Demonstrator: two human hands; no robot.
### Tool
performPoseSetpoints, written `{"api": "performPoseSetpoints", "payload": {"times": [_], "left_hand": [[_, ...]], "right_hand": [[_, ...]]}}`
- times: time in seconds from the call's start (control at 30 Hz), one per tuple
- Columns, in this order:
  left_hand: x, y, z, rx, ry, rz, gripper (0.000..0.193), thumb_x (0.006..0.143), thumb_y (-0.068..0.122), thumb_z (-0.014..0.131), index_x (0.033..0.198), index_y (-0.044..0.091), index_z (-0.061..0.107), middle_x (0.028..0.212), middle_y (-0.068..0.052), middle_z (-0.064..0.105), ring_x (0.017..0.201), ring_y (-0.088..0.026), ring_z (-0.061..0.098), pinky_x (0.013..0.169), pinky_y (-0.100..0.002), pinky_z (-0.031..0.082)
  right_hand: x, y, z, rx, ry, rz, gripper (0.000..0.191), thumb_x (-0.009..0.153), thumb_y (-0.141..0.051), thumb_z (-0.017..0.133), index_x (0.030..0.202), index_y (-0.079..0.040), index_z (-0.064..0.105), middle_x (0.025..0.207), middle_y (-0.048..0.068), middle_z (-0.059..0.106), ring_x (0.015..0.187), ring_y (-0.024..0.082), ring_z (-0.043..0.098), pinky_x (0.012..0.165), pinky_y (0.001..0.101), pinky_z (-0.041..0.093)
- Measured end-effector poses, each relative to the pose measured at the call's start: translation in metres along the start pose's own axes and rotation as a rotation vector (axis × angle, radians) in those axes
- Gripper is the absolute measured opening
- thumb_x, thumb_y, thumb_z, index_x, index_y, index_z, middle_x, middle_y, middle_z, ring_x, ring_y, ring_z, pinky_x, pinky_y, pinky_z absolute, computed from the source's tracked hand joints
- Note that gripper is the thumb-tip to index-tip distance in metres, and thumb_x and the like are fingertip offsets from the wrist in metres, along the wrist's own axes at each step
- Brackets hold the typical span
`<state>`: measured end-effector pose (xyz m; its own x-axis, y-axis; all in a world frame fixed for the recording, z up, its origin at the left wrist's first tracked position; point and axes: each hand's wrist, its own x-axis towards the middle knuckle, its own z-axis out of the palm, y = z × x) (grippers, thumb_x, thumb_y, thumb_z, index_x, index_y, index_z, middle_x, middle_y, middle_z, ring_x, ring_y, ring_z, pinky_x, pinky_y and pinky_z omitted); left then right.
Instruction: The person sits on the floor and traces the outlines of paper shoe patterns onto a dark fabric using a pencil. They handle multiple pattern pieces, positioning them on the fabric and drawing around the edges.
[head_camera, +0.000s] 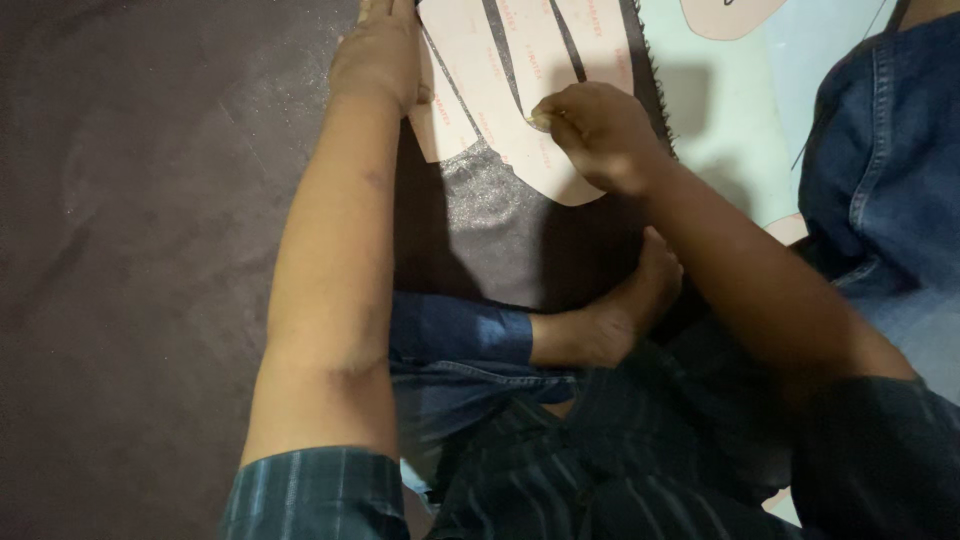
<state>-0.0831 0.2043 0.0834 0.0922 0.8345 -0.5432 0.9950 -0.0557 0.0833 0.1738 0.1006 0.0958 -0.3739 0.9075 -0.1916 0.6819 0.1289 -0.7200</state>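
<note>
The left hand lies flat, palm down, on the left edge of the pattern, a pale card sheet with dark strips and faint red print; its fingertips run out of view at the top edge, so their spread cannot be told. The right hand is closed into a loose fist on the lower right part of the pattern, thumb and forefinger pinching a small pale object, too small to identify, whose tip touches the pattern surface. The pattern rests on a dark glittery fabric, which extends from beneath its lower edge toward the person. The fabric's right edge is frayed and lies on a pale green mat. A bare foot rests on the near edge of the fabric, with a blue denim cuff just behind it. A denim-clad leg occupies the right side, beside the mat. A wide dark cloth covers the area left of the left forearm.
</note>
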Motion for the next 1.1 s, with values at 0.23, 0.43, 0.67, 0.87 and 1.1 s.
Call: {"api": "performPoseSetpoints", "payload": {"times": [0.23, 0.43, 0.67, 0.87, 1.1], "left_hand": [[-0.002, -0.002, -0.003, -0.014, -0.006, 0.009, 0.103, 0.068, 0.015, 0.093, 0.153, 0.014, 0.034, 0.156, -0.010, 0.043, 0.131, -0.037, 0.054, 0.112, -0.050, 0.041], [-0.003, -0.003, -0.003, -0.056, 0.033, 0.016, 0.105, 0.064, 0.014, 0.094, 0.150, 0.015, 0.035, 0.156, -0.007, 0.040, 0.130, -0.038, 0.052, 0.104, -0.049, 0.046], [0.000, -0.009, 0.002, -0.057, 0.047, 0.055, 0.100, 0.067, 0.011, 0.094, 0.150, 0.012, 0.038, 0.158, -0.011, 0.042, 0.133, -0.038, 0.053, 0.110, -0.051, 0.044], [-0.003, -0.007, -0.002, -0.050, -0.009, 0.054, 0.094, 0.070, 0.012, 0.092, 0.147, 0.007, 0.039, 0.157, -0.011, 0.042, 0.132, -0.038, 0.054, 0.112, -0.052, 0.041], [-0.007, -0.003, -0.006, -0.051, -0.021, 0.020, 0.095, 0.071, 0.010, 0.089, 0.150, 0.009, 0.037, 0.161, -0.011, 0.037, 0.138, -0.035, 0.048, 0.113, -0.047, 0.041]], "right_hand": [[-0.008, 0.017, -0.018, -0.207, 0.226, -0.094, 0.019, 0.107, -0.021, 0.064, 0.105, -0.005, 0.075, 0.101, 0.013, 0.074, 0.095, 0.035, 0.068, 0.087, 0.0478, 0.051], [-0.009, 0.024, -0.010, -0.021, 0.093, -0.076, 0.021, 0.107, -0.023, 0.064, 0.107, -0.005, 0.074, 0.092, 0.013, 0.072, 0.090, 0.034, 0.068, 0.083, 0.0475, 0.051], [-0.012, 0.047, -0.015, -0.194, 0.272, -0.135, 0.016, 0.108, -0.019, 0.068, 0.107, -0.005, 0.075, 0.102, 0.014, 0.073, 0.097, 0.037, 0.068, 0.088, 0.0490, 0.052], [-0.012, 0.048, -0.016, -0.118, 0.314, -0.169, 0.018, 0.109, -0.019, 0.067, 0.102, -0.003, 0.073, 0.099, 0.016, 0.071, 0.092, 0.037, 0.068, 0.082, 0.0477, 0.052], [0.007, 0.036, -0.020, -0.140, 0.288, -0.201, 0.022, 0.111, -0.015, 0.062, 0.096, -0.003, 0.073, 0.092, 0.015, 0.069, 0.089, 0.037, 0.066, 0.081, 0.0494, 0.051]]}}
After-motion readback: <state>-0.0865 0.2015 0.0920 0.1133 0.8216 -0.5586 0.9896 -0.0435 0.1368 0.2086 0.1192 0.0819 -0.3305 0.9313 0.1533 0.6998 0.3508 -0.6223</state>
